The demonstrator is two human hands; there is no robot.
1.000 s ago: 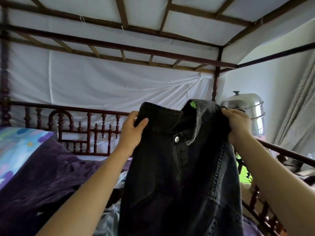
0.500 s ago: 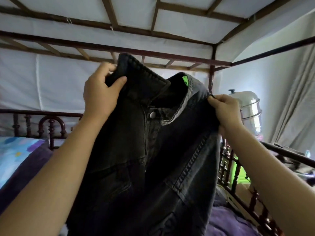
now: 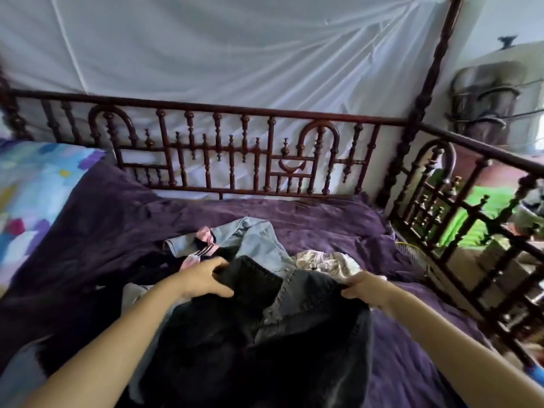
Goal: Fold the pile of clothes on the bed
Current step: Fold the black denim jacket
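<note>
Purple-covered bed (image 3: 323, 219); clothes pile (image 3: 259, 245) heaped mid-bed; multicoloured bedding (image 3: 35, 184) at left edge.

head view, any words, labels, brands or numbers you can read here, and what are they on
Pale garment lying behind the dark denim jacket: large outlined letters are printed on it, too blurred and creased to read.
Dark denim jacket, gripped near its collar by the left hand and the right hand: no label or text shows.
Nothing else in view carries text that can be read.
</note>
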